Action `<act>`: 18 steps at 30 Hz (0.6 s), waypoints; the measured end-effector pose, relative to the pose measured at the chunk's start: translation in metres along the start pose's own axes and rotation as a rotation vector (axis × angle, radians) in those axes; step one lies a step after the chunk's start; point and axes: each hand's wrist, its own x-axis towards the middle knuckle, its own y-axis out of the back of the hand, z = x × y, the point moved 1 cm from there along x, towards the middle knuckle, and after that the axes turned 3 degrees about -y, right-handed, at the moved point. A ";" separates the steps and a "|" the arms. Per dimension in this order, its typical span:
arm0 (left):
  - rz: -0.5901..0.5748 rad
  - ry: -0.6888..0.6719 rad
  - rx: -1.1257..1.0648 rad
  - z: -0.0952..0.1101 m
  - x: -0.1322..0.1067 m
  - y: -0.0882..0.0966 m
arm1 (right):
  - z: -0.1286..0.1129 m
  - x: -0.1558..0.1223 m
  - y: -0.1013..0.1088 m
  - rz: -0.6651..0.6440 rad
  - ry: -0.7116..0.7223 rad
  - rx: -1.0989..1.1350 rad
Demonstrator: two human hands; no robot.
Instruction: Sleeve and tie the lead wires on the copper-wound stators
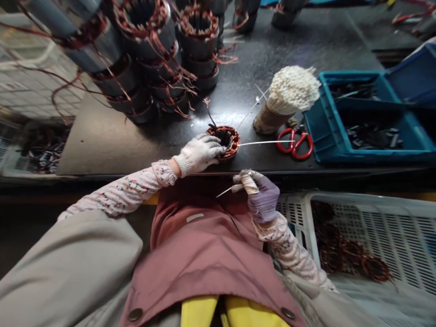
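Soft, even light falls on my bench (296,41), leaving a dull sheen at top centre and only faint shadows. My left hand (199,154) and the wound stator (223,143) look sharp, while the stacked stators (197,45) at upper left stretch and smear toward the bent frame edge.

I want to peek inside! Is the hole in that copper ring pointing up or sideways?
Up: the copper-wound stator sits on the dark bench, hole open on top, the white-gloved left hand touching its rim.
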 end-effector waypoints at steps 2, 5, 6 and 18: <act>0.004 0.017 -0.008 0.002 0.000 0.000 | -0.005 -0.005 0.008 -0.061 0.149 -0.046; 0.003 0.051 -0.016 0.005 0.002 0.000 | -0.011 -0.017 0.020 -0.241 0.494 -0.160; -0.002 0.062 -0.016 0.006 0.003 0.000 | -0.010 -0.021 0.023 -0.290 0.594 -0.204; -0.019 0.105 -0.051 0.009 0.006 0.002 | 0.026 -0.036 0.012 -0.383 0.558 -0.263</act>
